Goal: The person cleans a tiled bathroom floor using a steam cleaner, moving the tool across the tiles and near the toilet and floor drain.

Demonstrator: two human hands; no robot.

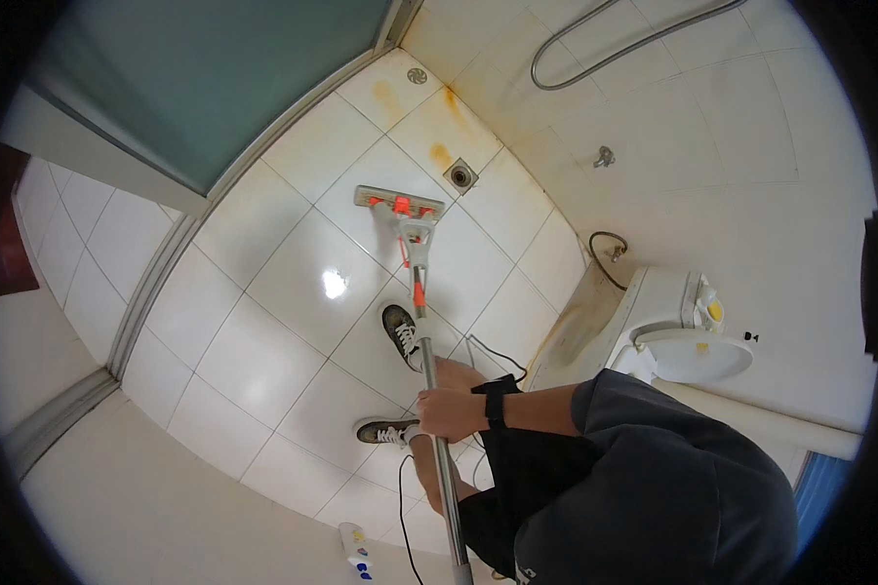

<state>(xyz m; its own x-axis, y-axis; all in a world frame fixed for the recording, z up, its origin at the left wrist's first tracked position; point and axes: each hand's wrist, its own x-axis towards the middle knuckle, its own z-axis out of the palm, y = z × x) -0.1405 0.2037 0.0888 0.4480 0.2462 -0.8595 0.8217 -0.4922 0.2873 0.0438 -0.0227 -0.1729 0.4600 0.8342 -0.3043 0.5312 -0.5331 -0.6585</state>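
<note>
My right hand (450,414), with a black band on its wrist, is closed around the metal pole (446,479) of a sponge mop. The pole runs from the bottom edge of the view up past my shoes to a grey squeeze frame with orange parts. At its far end, the wide flat mop head (399,203) rests on the white tiled floor (285,256), just left of a square floor drain (460,176). My left hand is out of view.
Orange-brown stains (441,155) mark the tiles near the drain. A toilet (691,355) stands at the right, below a metal shower hose (593,73). A sliding door track (154,292) borders the floor at left. A black cable (404,512) lies near my feet.
</note>
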